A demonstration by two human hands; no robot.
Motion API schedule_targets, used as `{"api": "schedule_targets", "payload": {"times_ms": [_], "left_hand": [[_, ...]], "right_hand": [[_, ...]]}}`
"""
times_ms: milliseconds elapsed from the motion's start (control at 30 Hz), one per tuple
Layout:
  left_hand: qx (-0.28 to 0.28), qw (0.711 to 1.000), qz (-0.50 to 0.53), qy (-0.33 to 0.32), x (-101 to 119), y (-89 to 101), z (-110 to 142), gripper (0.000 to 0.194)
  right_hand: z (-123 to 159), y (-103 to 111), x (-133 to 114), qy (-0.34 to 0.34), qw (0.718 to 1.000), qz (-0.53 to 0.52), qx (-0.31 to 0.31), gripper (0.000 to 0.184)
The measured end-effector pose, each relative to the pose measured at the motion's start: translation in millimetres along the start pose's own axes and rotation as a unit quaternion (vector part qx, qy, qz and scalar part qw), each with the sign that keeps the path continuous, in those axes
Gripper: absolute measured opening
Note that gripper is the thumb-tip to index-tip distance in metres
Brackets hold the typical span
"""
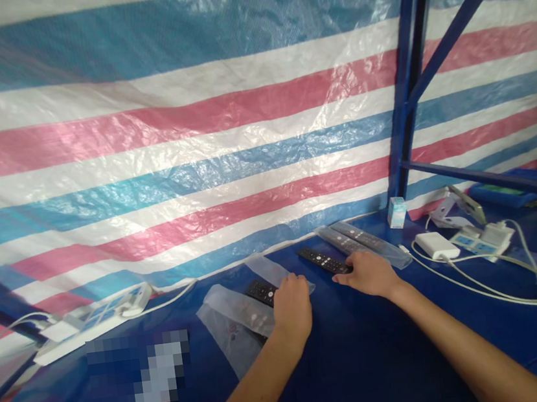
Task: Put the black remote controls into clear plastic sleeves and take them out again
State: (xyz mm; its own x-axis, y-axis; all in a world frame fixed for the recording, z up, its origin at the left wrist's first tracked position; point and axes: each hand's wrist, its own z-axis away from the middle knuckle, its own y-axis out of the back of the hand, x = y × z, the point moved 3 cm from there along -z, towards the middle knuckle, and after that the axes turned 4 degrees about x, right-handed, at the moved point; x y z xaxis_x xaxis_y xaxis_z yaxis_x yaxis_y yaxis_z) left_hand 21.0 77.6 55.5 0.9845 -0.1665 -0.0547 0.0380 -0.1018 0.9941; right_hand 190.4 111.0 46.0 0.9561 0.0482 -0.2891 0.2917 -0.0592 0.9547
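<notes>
My right hand (pixel 371 274) has thumb and fingers closed on the near end of a black remote control (pixel 322 260) lying on the blue tabletop (pixel 366 358). To the left, my left hand (pixel 293 309) is curled closed, its fingertips hidden from view. It rests beside another black remote control (pixel 260 291) and over a clear plastic sleeve (pixel 270 269). More sleeves, one with a dark remote (pixel 249 317) inside, lie under and left of that wrist. Beyond my right hand are two sleeved remotes (pixel 358 235) side by side.
Left stands a power strip (pixel 101 316) with plugged adapters; near it, a blurred-out strip (pixel 153 398). On the right are a white adapter (pixel 433 246), looped cables (pixel 510 298), another power strip (pixel 474 244) and a small box (pixel 396 212). Behind hang a striped tarp (pixel 192 138) and a blue frame post (pixel 402 93).
</notes>
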Motion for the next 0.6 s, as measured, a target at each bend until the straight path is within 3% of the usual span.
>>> {"api": "schedule_targets", "payload": {"times_ms": [167, 333, 600], "left_hand": [[0.031, 0.999, 0.011, 0.04, -15, 4.2, -15, 0.027], [0.031, 0.995, 0.041, 0.08, -26, 10.5, -27, 0.026], [0.042, 0.99, 0.089, 0.102, -31, 11.7, -38, 0.02]], "right_hand": [[11, 31, 15, 0.021, 0.995, -0.09, 0.027, 0.038], [23, 56, 33, 0.06, 0.984, -0.166, 0.003, 0.043], [33, 57, 33, 0.109, 0.974, -0.183, -0.071, 0.036]]}}
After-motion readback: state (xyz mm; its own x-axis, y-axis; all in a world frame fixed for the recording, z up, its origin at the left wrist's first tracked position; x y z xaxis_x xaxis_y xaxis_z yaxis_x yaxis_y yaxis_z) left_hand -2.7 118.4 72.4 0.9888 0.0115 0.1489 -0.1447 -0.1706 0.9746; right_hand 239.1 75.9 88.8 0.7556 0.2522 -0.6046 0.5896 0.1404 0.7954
